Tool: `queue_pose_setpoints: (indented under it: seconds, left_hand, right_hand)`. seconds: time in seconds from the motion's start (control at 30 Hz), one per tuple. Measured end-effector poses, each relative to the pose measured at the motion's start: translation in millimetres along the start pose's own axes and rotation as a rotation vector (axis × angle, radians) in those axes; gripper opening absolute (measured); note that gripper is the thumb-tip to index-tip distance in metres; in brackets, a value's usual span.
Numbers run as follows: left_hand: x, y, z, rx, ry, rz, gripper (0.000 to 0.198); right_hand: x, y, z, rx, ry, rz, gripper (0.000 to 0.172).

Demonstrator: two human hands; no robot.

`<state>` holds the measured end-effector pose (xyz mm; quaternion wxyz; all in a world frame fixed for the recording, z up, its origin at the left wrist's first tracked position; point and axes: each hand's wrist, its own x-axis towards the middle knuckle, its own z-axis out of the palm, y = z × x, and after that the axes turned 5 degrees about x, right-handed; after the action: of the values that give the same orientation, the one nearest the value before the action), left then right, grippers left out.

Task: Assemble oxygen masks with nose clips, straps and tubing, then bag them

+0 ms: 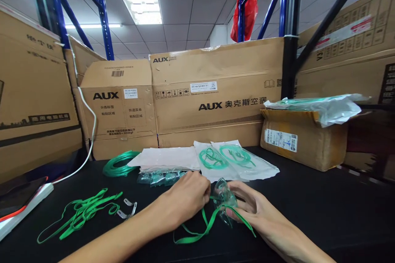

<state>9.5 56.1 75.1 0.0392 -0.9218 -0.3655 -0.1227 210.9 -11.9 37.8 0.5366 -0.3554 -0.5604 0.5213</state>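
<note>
Black table (339,209), cartons (212,121) behind; left fingers (205,190) tight on green strap (189,240), right fingers (244,189) around mask (224,194).

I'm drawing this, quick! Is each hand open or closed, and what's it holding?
Left hand: closed, seemingly pinching the green strap; its fingertips are hidden.
Right hand: closed around the side of the clear mask.
</note>
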Motion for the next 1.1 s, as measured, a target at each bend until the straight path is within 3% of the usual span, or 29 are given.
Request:
queue_pose_setpoints:
  seconds: [0.2,0.57,0.8,0.93,1.1]
  left_hand:
    - [-26,-4,-11.5,-0.131,0.017,-0.048,0.017]
    - [-21,-1,-6.4,-0.362,0.126,-0.050,0.022]
    - [-30,-4,-14.1,-0.368,0.158,0.044,0.022]
    - [-31,-20,-37.9,-0.276,0.306,0.060,0.023]
    - [-36,-33,-67.6,-0.168,0.526,-0.111,0.026]
  right_hand:
    - [1,3,-2,-0.029,-0.022,0.044,0.043]
    - [4,5,-1,-0.032,-0.051,0.042,0.046]
    - [1,-3,21,0.002,-0.104,0.019,0.045]
    - [3,-12,25,0.003,-0.039,-0.086,0.040]
    - [8,-9,21,-0.050,0.049,-0.157,0.037]
